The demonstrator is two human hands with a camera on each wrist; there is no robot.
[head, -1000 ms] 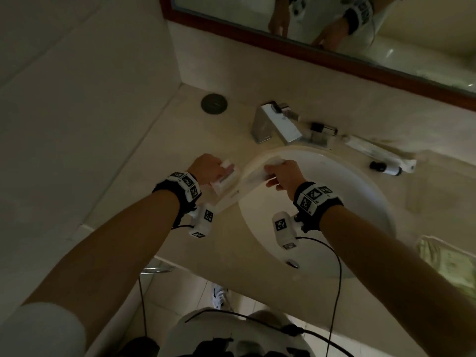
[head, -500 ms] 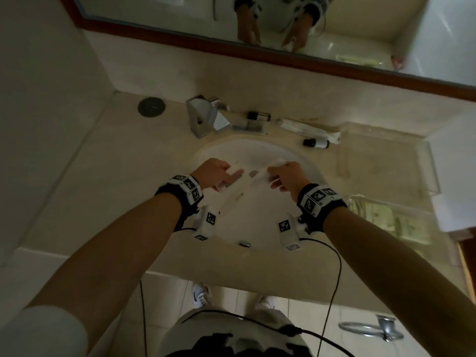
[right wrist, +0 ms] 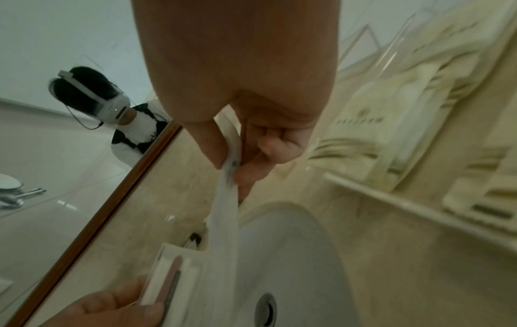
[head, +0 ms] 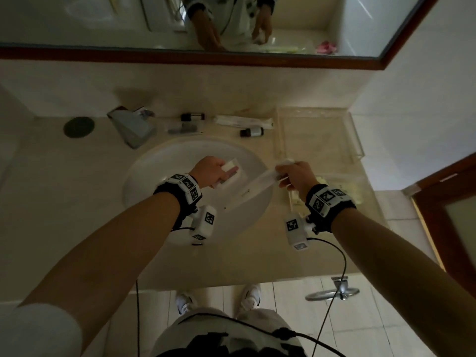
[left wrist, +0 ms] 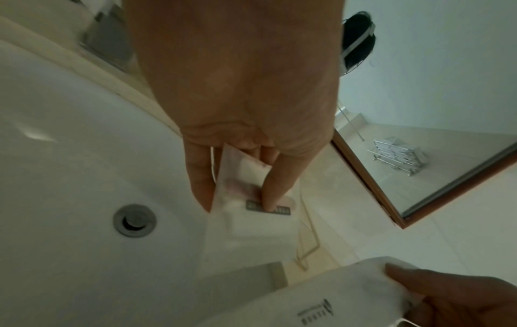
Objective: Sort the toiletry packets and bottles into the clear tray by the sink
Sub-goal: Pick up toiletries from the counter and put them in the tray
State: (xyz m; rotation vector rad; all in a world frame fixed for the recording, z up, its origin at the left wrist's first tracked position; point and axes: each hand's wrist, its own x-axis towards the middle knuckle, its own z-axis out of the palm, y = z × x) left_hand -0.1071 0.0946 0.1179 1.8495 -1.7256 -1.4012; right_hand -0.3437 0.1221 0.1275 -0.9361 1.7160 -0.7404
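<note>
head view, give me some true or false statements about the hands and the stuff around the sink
1. The left hand holds a small white packet over the sink. True.
2. The right hand is empty. False: it pinches a long white packet.
3. The clear tray stands left of the tap. False: it stands right of the sink, by the wall.
4. A small bottle lies on the counter behind the sink. True.
5. That bottle is already in the tray. False: it lies outside it.

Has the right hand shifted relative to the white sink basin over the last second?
Yes. The right hand, pinching a long white packet, went from over the white sink basin to its right rim, toward the clear tray.
</note>
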